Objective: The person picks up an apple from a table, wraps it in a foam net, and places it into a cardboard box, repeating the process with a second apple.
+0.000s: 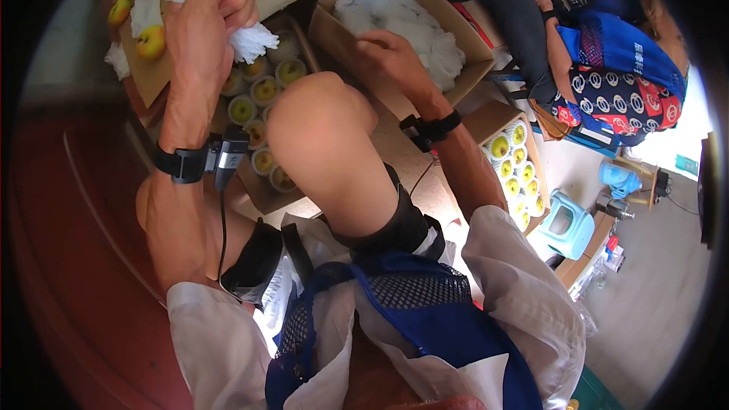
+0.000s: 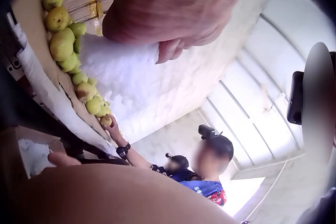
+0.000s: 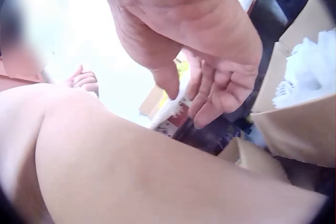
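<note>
Foam netting [image 1: 254, 43] in L hand [image 1: 200, 30], vest txt [image 1: 638, 58] illegible

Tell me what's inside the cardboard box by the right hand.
A heap of white foam nets fills much of the cardboard box. Its bottom and anything beneath the heap are covered.
</note>
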The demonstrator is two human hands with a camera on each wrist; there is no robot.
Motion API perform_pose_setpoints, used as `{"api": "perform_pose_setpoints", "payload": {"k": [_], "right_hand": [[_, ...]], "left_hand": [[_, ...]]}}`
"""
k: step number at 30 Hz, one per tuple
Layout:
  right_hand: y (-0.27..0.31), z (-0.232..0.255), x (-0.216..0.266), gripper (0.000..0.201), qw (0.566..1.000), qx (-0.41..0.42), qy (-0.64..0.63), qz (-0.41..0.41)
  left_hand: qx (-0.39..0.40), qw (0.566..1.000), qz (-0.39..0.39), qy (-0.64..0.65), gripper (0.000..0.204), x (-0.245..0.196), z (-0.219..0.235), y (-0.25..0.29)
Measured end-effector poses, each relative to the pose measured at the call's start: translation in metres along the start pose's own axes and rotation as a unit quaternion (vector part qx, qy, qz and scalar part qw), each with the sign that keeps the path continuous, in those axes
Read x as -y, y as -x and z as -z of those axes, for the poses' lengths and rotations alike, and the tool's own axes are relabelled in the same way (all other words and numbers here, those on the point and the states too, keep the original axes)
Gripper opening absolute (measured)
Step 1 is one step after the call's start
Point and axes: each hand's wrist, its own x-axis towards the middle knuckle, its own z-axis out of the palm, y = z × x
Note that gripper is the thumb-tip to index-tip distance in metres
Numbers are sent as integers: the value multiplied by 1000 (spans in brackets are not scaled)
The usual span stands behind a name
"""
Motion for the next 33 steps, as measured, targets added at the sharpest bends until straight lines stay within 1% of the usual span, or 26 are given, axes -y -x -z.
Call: {"api": "perform_pose_setpoints", "payload": {"k": [1,2,3,5,6,8,10,12,15,16,19,20,23,24,27,28,30,32,33], "right_hand": [[-2,12,-17,37,998,-61,-1,-31],[-9,26,-40,39,991,-130,-2,-38],[-17,39,-62,40,979,-199,-3,-44],[-27,62,-87,50,970,-225,25,-89],[-32,68,-90,55,964,-238,38,-111],[-45,74,-94,58,957,-245,41,-148],[-61,75,-96,60,949,-255,34,-181],[-78,76,-110,61,940,-270,17,-208],[-85,74,-116,47,948,-276,4,-157],[-87,73,-116,44,954,-269,-12,-135],[-66,54,-78,37,965,-246,-55,-78],[-60,46,-65,35,967,-236,-68,-67],[-42,17,-15,29,971,-222,-85,-28],[-36,7,4,27,972,-219,-87,-13],[-22,-19,46,26,978,-198,-32,56],[-18,-28,56,25,979,-189,-29,74],[-10,-43,74,23,979,-172,-22,107],[0,-54,91,22,981,-157,-39,107],[3,-57,97,22,982,-149,-46,107]], "left_hand": [[6,1000,-1,10,31,-1,5,0],[12,1000,-3,21,30,-4,9,0],[-1,1000,6,23,28,-8,10,2],[-25,999,24,27,26,-14,8,5],[-41,998,20,38,28,-11,8,5],[-70,996,13,61,30,-2,8,3],[-89,995,31,42,32,0,7,3],[-101,992,59,38,30,4,12,2],[-133,987,44,-73,26,-5,-1,8],[-92,990,42,-95,25,5,13,7],[-65,970,94,-215,27,-6,7,12],[-44,967,106,-228,28,-8,6,13],[-12,975,97,-202,25,20,7,8],[17,977,115,-180,22,28,15,3],[25,979,95,-181,23,35,6,8],[23,966,121,-226,23,31,5,11],[18,969,101,-225,22,40,5,10],[18,969,98,-225,23,50,9,8],[12,968,81,-238,23,52,10,7]]}}
